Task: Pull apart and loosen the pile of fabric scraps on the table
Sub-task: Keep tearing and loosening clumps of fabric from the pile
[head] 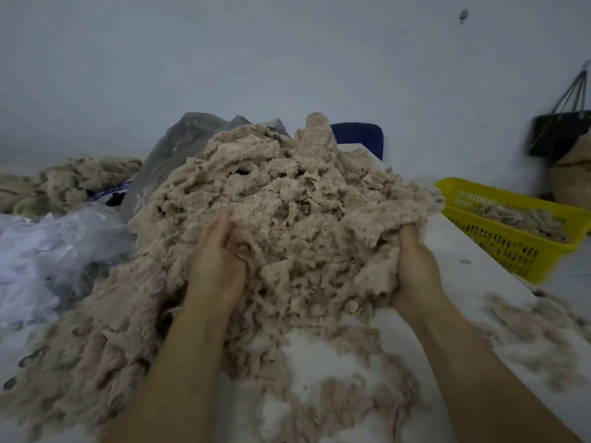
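Observation:
A big heap of beige fabric scraps (275,193) covers the middle of the white table (479,270). My left hand (220,260) is dug into the front of the heap, its fingers curled round a clump of scraps. My right hand (415,266) grips the heap's right edge from below, with its fingertips hidden inside the fabric. Thin loose scraps (319,385) lie spread over the table between my forearms and toward the near edge.
A yellow slotted basket (511,238) holding a few scraps stands at the right. Clear plastic bags (48,251) lie at the left, with another beige heap (64,180) behind them. A blue chair back (358,135) shows behind the pile. A dark bag (556,132) hangs on the wall at right.

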Tool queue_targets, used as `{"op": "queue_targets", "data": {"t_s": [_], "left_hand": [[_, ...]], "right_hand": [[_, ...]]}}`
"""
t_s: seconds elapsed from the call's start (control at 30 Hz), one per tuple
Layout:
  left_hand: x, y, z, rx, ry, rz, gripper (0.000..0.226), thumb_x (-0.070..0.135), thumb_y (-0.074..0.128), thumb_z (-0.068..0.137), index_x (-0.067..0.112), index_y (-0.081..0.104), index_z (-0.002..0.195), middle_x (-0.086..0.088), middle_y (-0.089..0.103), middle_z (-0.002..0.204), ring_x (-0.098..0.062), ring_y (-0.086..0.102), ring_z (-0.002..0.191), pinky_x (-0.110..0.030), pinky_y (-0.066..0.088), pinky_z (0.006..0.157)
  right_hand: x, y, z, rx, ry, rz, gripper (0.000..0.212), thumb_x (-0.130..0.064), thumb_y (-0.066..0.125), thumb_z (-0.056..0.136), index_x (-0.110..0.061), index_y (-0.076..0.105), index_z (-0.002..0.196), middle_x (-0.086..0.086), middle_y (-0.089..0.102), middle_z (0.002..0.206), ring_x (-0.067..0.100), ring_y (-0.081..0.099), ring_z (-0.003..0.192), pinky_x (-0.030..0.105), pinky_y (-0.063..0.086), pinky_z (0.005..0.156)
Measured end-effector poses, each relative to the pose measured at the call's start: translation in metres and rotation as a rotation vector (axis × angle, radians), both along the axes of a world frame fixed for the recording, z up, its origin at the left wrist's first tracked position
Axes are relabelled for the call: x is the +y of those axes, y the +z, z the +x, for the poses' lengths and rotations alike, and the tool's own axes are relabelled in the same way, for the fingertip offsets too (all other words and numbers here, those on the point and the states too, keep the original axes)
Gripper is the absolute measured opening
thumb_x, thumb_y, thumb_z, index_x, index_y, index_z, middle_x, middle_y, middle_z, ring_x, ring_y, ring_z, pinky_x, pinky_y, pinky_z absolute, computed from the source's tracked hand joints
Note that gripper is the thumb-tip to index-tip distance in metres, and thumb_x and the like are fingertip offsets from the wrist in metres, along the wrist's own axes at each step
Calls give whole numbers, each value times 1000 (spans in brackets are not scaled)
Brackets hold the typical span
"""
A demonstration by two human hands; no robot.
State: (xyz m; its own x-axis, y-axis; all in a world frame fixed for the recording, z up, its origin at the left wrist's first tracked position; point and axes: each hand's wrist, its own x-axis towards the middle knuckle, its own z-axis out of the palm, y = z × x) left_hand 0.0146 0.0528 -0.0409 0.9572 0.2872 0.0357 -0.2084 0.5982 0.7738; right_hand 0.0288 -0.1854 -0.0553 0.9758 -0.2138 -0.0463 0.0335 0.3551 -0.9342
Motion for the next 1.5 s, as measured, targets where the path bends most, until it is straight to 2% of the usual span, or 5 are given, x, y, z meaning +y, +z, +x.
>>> {"op": "queue_targets", "data": {"t_s": [0.17, 0.63, 0.97, 1.17, 1.5], "left_hand": [[-47, -7, -18, -221, 4, 1290, 39, 80, 36, 77, 55, 64, 87, 38, 58, 106, 7, 43, 118, -20, 32, 103], [-1, -3, 1, -136, -370, -562, 21, 26, 45, 98, 25, 65, 89, 12, 67, 78, 0, 63, 74, -10, 46, 50], [-1, 1, 1, -57, -240, -573, 19, 2, 71, 69, -6, 76, 86, -16, 72, 93, -19, 70, 71, -25, 59, 63], [-4, -9, 1, 60, -284, -269, 5, 19, 54, 82, 16, 57, 84, 3, 54, 75, -8, 49, 54, -18, 42, 47], [-7, 3, -16, 7, -468, -155, 11, 24, 73, 81, 15, 77, 77, 0, 71, 73, -11, 69, 65, -30, 57, 66]], "right_hand": [[24, -4, -15, -178, 326, -403, 55, -86, 41, 75, -47, 74, 95, -14, 76, 95, 4, 71, 92, 25, 55, 79], [6, -6, -3, -211, 28, -1042, 24, -18, 34, 101, -19, 42, 79, 0, 44, 72, 18, 42, 66, 27, 27, 53], [-8, -10, 0, -29, 302, -1502, 29, -35, 50, 97, -17, 53, 119, 6, 51, 118, 25, 49, 104, 35, 41, 89], [2, 26, -12, -152, 426, -122, 25, -31, 54, 98, -15, 72, 102, -2, 71, 90, 13, 68, 83, 24, 54, 71], [9, 73, 5, -49, 473, -213, 27, -32, 53, 100, -12, 70, 92, 0, 60, 70, 7, 50, 47, 19, 39, 42]]}}
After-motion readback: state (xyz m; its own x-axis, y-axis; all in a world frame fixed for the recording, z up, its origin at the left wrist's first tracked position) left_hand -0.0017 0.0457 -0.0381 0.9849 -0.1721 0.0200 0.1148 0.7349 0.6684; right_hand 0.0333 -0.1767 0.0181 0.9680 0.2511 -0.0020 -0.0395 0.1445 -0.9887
